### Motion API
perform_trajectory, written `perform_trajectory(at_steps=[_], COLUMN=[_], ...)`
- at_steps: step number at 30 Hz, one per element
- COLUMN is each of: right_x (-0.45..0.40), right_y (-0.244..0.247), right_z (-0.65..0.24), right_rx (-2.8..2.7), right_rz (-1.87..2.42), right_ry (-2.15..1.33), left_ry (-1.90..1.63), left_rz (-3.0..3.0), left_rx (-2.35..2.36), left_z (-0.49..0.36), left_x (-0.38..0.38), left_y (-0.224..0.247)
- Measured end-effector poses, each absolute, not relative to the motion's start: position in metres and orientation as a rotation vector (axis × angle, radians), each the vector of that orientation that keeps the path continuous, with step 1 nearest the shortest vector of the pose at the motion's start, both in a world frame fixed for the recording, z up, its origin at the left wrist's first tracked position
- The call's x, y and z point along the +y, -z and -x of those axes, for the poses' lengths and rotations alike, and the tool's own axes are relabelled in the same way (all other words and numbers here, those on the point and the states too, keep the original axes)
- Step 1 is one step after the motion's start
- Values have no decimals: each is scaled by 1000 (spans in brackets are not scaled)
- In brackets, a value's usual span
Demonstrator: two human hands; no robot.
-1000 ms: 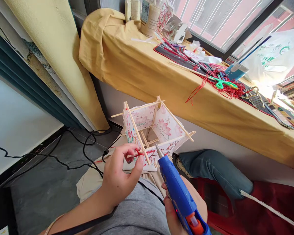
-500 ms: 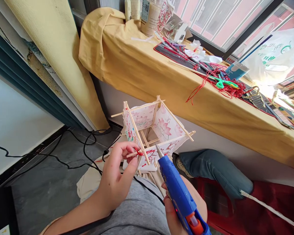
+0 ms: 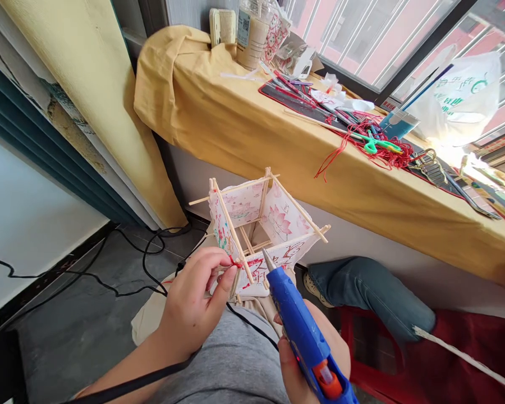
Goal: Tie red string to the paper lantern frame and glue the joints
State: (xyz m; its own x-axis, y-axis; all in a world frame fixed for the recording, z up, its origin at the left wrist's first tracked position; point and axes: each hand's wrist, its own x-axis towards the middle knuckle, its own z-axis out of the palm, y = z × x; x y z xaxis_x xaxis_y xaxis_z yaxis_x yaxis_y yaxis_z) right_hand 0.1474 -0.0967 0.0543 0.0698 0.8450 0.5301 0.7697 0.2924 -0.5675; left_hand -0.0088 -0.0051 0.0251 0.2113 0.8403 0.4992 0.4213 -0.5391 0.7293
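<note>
A square lantern frame [image 3: 230, 221] of thin wooden sticks rests on my lap, its paper sides painted with pink lotus flowers and red writing. My left hand [image 3: 196, 300] pinches a red cord [image 3: 237, 264] at the frame's near-left corner, where sticks cross; the fingers cover part of that corner. My right hand [image 3: 330, 342] is wrapped around a blue hot glue gun [image 3: 301, 322] with an orange part at its back. Its metal nozzle points up and left, over the near side of the lantern, a short way right of my left fingers.
On the cloth-covered ledge [image 3: 210, 118] lie green-handled scissors [image 3: 376, 145], tangled red cord [image 3: 398, 160] and a drink cup [image 3: 252, 42]. Another person's leg [image 3: 370, 289] is at the right, near a red stool [image 3: 372, 373]. Black cables [image 3: 109, 280] trail over the floor at the left.
My left fingers have shifted slightly and now cover the stick end that showed between them. The glue gun stays beside the corner, moved slightly left in view as the camera turned a little.
</note>
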Motion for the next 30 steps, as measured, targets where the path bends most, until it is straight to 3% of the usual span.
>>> perform_trajectory(at_steps=[30], right_x=[-93], right_y=[-62], right_z=[-148], right_rx=[-1764], right_rz=[1483], right_ry=[-220], left_ry=[-1197], left_rz=[-2261], left_rx=[1223], left_z=[5], left_x=[3], left_y=[-36])
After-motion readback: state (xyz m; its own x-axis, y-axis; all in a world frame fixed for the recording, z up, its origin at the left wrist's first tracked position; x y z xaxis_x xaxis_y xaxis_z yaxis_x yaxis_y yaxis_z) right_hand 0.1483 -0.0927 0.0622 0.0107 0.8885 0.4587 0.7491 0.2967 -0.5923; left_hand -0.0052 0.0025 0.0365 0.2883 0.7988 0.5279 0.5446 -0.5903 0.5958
